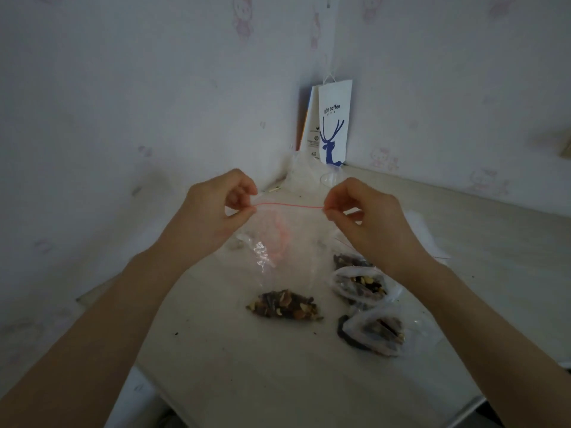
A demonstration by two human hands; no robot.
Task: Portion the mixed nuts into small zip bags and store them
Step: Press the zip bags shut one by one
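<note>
You hold the zip bag (287,248) up over the middle of the table (278,381). Your left hand (216,205) pinches one end of its red zip strip (290,206) and your right hand (364,211) pinches the other. The strip runs level between them, its long axis straight across, with both hands equally near. The mixed nuts (285,305) sag in the bag's bottom; whether they touch the tabletop is hard to judge. I cannot tell if the strip is sealed. Filled bags (360,284) lie toward the right edge, one partly behind your right wrist.
</note>
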